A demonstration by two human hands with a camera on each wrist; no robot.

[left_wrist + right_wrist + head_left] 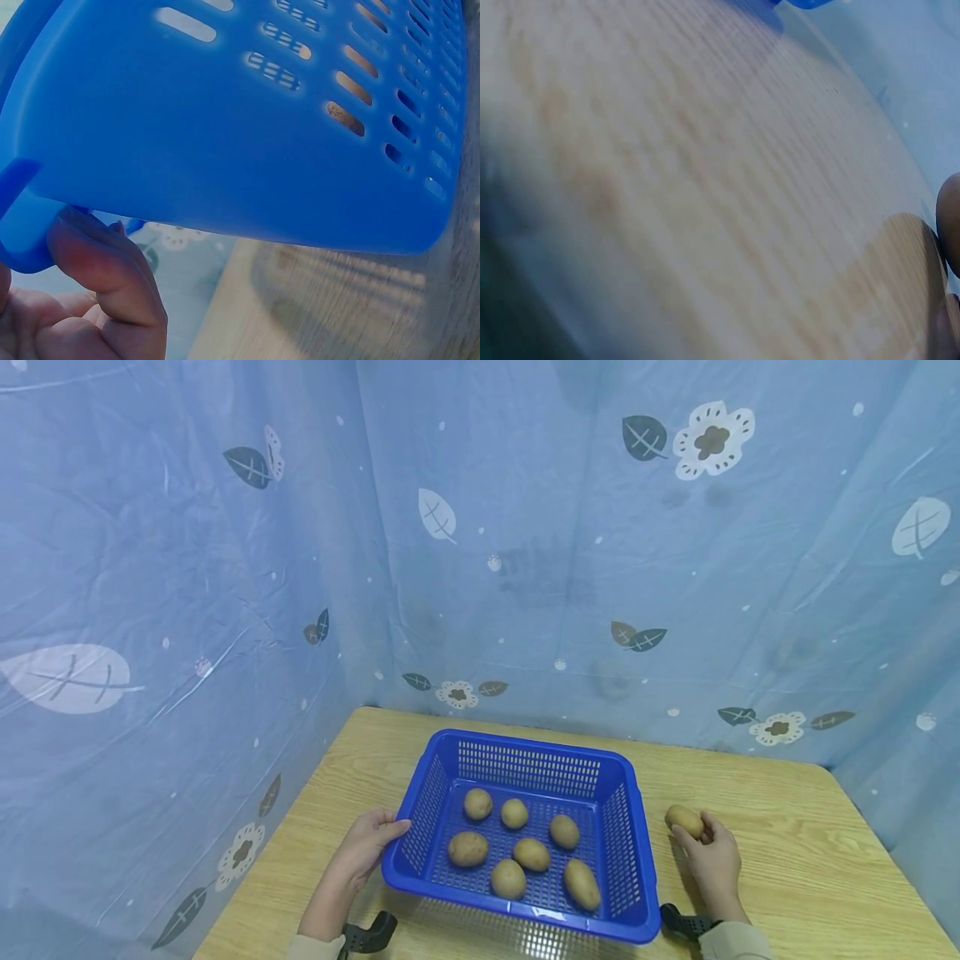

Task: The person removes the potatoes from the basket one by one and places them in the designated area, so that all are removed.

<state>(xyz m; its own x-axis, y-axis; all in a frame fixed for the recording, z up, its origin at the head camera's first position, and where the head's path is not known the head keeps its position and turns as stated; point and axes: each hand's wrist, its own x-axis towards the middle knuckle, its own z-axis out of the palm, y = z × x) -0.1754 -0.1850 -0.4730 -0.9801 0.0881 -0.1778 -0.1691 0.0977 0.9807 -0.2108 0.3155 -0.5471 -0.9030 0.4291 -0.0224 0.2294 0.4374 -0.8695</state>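
A blue plastic basket with slotted walls stands in the middle of the head view. Several potatoes lie spread over its floor, among them a long one near the front right corner. At the basket's left rim, my left hand grips with the thumb over the edge; the left wrist view has its curled fingers under the rim. Right of the basket, my right hand holds a single potato between thumb and fingers. In the right wrist view that hand is mostly out of frame.
The wooden table extends on both sides of the basket. A blue curtain printed with leaves and flowers hangs behind the table and along its left side. Each wrist wears a black camera mount, such as the left one.
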